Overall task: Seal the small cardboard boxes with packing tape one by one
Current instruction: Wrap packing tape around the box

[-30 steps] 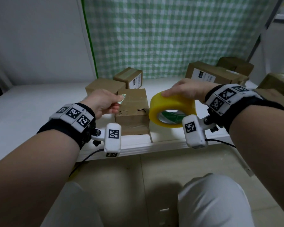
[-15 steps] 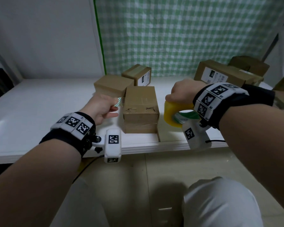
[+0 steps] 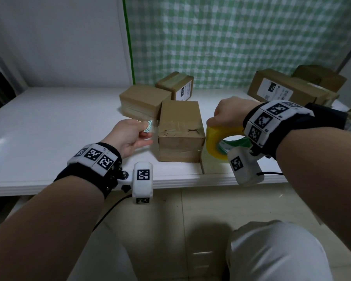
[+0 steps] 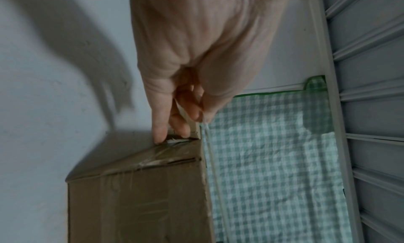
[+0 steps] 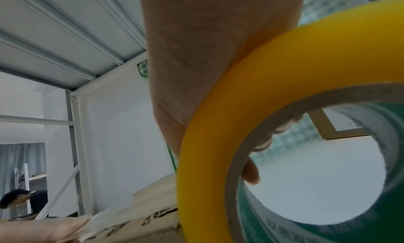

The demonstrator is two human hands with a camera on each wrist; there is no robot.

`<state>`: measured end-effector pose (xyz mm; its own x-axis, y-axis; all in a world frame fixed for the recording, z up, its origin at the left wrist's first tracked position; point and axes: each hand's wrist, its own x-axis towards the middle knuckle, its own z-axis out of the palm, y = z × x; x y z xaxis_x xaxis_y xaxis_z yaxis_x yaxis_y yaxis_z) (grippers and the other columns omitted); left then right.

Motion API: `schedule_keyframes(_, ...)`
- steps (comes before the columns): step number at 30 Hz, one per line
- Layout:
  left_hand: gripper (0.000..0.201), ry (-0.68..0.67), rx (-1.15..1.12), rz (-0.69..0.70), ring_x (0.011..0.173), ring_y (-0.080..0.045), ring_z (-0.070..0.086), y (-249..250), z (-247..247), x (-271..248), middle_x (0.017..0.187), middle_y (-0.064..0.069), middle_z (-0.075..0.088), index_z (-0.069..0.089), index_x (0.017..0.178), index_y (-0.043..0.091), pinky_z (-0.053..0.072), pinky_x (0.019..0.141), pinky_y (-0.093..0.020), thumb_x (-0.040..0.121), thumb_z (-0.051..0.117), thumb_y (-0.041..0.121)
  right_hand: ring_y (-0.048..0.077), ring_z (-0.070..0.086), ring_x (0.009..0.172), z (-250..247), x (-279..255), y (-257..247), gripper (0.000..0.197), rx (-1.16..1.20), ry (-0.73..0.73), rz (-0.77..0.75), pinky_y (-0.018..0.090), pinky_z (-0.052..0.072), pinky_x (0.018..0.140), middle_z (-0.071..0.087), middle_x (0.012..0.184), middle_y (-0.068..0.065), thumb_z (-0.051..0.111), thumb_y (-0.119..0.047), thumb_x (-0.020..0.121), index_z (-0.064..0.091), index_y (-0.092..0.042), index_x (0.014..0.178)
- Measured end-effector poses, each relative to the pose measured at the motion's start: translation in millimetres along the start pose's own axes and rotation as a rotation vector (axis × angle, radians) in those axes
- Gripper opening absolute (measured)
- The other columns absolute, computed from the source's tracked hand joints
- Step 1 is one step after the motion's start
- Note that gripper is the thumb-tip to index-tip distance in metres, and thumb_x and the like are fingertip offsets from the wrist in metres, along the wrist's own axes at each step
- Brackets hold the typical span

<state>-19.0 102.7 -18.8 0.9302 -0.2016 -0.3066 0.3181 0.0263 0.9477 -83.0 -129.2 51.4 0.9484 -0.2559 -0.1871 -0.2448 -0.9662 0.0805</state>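
A small brown cardboard box (image 3: 180, 130) stands near the front edge of the white table (image 3: 49, 122). My left hand (image 3: 147, 131) is just left of the box's top edge and pinches the free end of the clear tape (image 3: 148, 126), which has a green dotted tab. The shiny tape strip runs across the box top to the yellow tape roll (image 3: 217, 145). My right hand (image 3: 213, 123) grips that roll low against the box's right side. In the right wrist view its fingertips (image 5: 251, 174) curl inside the roll (image 5: 218, 125). The left wrist view shows the tape (image 4: 210, 151) leaving my fingers (image 4: 192, 118) beside the box (image 4: 140, 195).
Two more small boxes (image 3: 144, 100) (image 3: 176, 88) sit right behind the one in front. Larger labelled cartons (image 3: 288, 90) are stacked at the back right. A green checked curtain (image 3: 231, 37) hangs behind. Another person (image 5: 22, 200) bends far off in the right wrist view.
My right hand has brought the roll down from box-top height to the box's right side. My left hand, still pinching the tape end, has dropped slightly beside the box's left edge.
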Motion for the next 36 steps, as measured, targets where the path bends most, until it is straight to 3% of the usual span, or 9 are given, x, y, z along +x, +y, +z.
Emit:
schedule_keyframes(12, 0.018, 0.001, 0.009, -0.033, 0.07, -0.015, 0.057, -4, -3, 7, 0.072, -0.009, 0.047, 0.049, 0.078, 0.006, 0.057, 0.058, -0.032, 0.096, 0.052, 0.007, 0.021, 0.05, 0.07, 2, 2, -3, 0.041, 0.037, -0.002, 0.012, 0.028, 0.037, 0.06, 0.054, 0.071, 0.003, 0.05, -0.051, 0.086, 0.063, -0.012, 0.079)
schedule_keyframes(19, 0.018, 0.001, 0.042, -0.083, 0.071, -0.016, 0.057, -13, -3, 12, 0.07, -0.008, 0.046, 0.048, 0.078, 0.008, 0.056, 0.059, -0.035, 0.095, 0.055, 0.009, 0.021, 0.054, 0.079, 11, 4, -6, 0.045, 0.046, -0.032, 0.028, 0.029, 0.039, 0.064, 0.059, 0.084, 0.003, 0.049, -0.051, 0.087, 0.068, -0.012, 0.096)
schedule_keyframes(22, 0.016, 0.0, 0.062, -0.096, 0.07, -0.013, 0.057, -17, -1, 11, 0.071, -0.007, 0.049, 0.05, 0.08, 0.008, 0.057, 0.061, -0.032, 0.094, 0.055, 0.012, 0.021, 0.053, 0.08, 12, 4, -8, 0.044, 0.043, -0.042, 0.024, 0.028, 0.038, 0.063, 0.059, 0.084, 0.004, 0.049, -0.051, 0.088, 0.067, -0.011, 0.096)
schedule_keyframes(28, 0.02, -0.003, 0.116, -0.071, 0.072, -0.018, 0.057, -28, 10, 11, 0.072, -0.007, 0.051, 0.048, 0.077, 0.01, 0.055, 0.084, -0.039, 0.095, 0.055, 0.016, 0.022, 0.053, 0.08, 12, 3, -9, 0.041, 0.024, -0.049, 0.03, 0.027, 0.036, 0.061, 0.055, 0.075, 0.001, 0.048, -0.051, 0.087, 0.064, -0.014, 0.086)
schedule_keyframes(31, 0.024, 0.011, 0.141, -0.059, 0.077, -0.019, 0.056, -31, 15, 11, 0.07, -0.006, 0.049, 0.048, 0.075, 0.012, 0.053, 0.088, -0.039, 0.097, 0.052, 0.019, 0.021, 0.052, 0.081, 13, 2, -11, 0.04, 0.019, -0.051, 0.031, 0.027, 0.035, 0.06, 0.055, 0.075, 0.001, 0.047, -0.051, 0.088, 0.063, -0.014, 0.086)
schedule_keyframes(34, 0.025, -0.002, 0.21, -0.044, 0.078, -0.018, 0.055, -31, 16, 10, 0.07, -0.003, 0.05, 0.047, 0.074, 0.014, 0.053, 0.085, -0.036, 0.098, 0.047, 0.02, 0.019, 0.051, 0.075, 13, 1, -11, 0.039, 0.02, -0.043, 0.032, 0.027, 0.035, 0.059, 0.055, 0.074, 0.001, 0.047, -0.05, 0.088, 0.061, -0.016, 0.079)
schedule_keyframes(36, 0.02, -0.051, 0.259, -0.051, 0.076, -0.018, 0.056, -30, 18, 5, 0.075, -0.005, 0.055, 0.051, 0.082, 0.012, 0.055, 0.072, -0.029, 0.099, 0.042, 0.018, 0.017, 0.048, 0.07, 13, 0, -11, 0.039, 0.025, -0.044, 0.034, 0.026, 0.034, 0.057, 0.054, 0.073, 0.001, 0.046, -0.05, 0.089, 0.06, -0.015, 0.078)
